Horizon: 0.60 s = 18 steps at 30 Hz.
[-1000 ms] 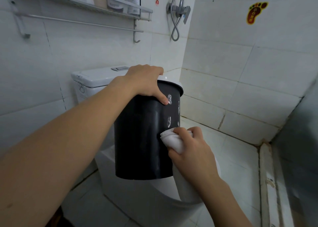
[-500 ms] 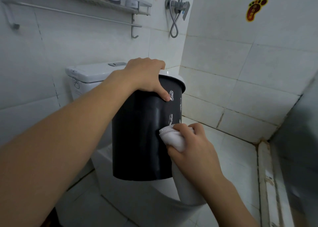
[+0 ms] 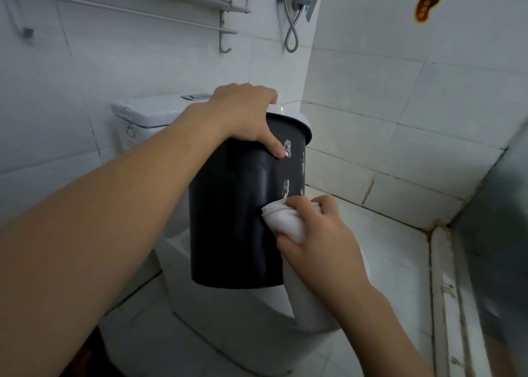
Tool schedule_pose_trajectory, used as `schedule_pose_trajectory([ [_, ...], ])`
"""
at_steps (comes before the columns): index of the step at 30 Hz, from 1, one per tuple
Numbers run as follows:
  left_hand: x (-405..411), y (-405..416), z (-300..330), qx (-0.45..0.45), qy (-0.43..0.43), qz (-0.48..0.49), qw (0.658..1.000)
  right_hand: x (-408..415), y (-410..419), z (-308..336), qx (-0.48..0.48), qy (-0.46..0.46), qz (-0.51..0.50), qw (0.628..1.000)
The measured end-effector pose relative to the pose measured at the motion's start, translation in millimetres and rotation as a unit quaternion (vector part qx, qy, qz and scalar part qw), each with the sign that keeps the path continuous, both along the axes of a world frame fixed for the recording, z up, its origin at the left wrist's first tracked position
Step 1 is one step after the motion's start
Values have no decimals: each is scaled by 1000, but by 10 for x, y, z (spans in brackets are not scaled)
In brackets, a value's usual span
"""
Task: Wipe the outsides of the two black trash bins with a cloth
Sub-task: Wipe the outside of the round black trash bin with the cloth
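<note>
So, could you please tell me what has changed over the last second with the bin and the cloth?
Very little. The right hand with the bunched white cloth has hardly shifted on the side of the round black plastic trash bin, staying just below the white prints. The left hand keeps its grip on the rim, holding the bin above the white toilet.

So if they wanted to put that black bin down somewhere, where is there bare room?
Bare floor tiles lie between the toilet and the right wall. The cistern lid is bare apart from its flush button. The toilet top is crowded: the left hand holds the bin there.
</note>
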State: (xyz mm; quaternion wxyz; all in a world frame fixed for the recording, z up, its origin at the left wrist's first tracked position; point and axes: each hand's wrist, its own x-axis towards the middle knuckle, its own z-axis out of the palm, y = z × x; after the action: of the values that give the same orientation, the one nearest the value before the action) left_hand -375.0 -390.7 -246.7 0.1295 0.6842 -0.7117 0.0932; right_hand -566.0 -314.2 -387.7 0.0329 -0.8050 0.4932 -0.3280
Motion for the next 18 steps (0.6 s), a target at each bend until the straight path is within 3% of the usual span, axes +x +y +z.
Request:
schedule_pose_trajectory([
  [4, -10, 19, 3, -3, -8, -2, 1000, -58, -78, 33, 7, 3, -40, 999],
  [9, -25, 6, 1, -7, -9, -14, 1000, 13, 22, 17, -6, 2, 18, 1000],
  [14, -9, 23, 9, -9, -14, -6, 1000, -23, -53, 28, 7, 4, -19, 1000],
  [18, -10, 34, 8, -6, -14, -12, 1000, -5, 3, 33, 1, 2, 15, 1000],
])
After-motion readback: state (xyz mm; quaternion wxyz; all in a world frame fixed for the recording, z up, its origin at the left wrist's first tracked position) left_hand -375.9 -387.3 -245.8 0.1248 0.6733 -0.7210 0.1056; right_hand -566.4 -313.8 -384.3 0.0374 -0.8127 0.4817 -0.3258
